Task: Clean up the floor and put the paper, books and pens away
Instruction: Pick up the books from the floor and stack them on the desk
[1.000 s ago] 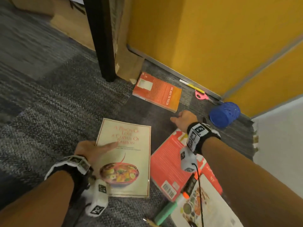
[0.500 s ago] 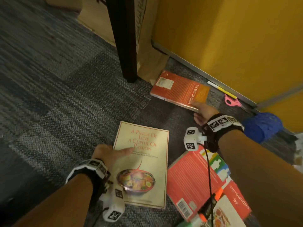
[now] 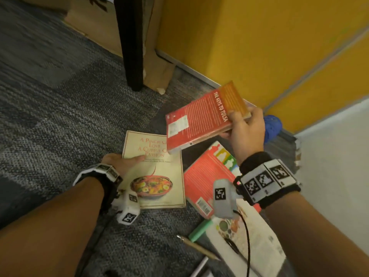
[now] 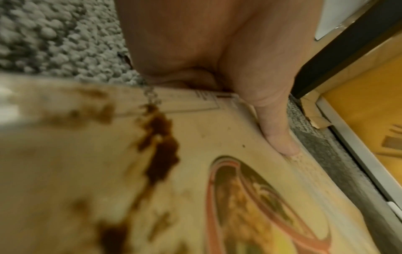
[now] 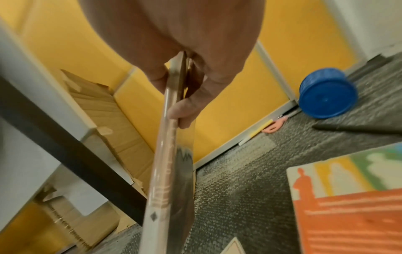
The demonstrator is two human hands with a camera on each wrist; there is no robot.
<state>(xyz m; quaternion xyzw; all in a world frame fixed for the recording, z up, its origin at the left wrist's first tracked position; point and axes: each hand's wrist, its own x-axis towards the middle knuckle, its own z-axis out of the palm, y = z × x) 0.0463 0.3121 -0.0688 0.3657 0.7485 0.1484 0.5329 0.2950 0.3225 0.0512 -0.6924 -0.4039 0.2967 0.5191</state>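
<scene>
My right hand [image 3: 242,126] grips the orange-red book "The Keys to Tulsa" [image 3: 203,118] by its right end and holds it tilted above the carpet; the right wrist view shows this book [image 5: 167,154] edge-on. My left hand [image 3: 125,161] holds the left edge of the cream cookbook [image 3: 159,176] lying on the floor. Its thumb [image 4: 276,134] lies on the cover and the fingers are hidden beneath. A red book [image 3: 207,176] lies right of the cookbook. An open food magazine [image 3: 253,238], a green highlighter [image 3: 199,229] and a pencil [image 3: 199,247] lie nearer me.
A blue pen cup [image 5: 326,96] lies on its side by the yellow wall [image 3: 259,37]. Pink scissors [image 5: 274,125], a yellow-white pen [image 5: 256,132] and a black pen [image 5: 356,128] lie on the carpet there. A black table leg [image 3: 132,43] and cardboard box [image 3: 159,76] stand behind.
My right hand reached the orange-red book by the wall, took hold of it and lifted it toward the cookbook. The left hand stayed on the cookbook.
</scene>
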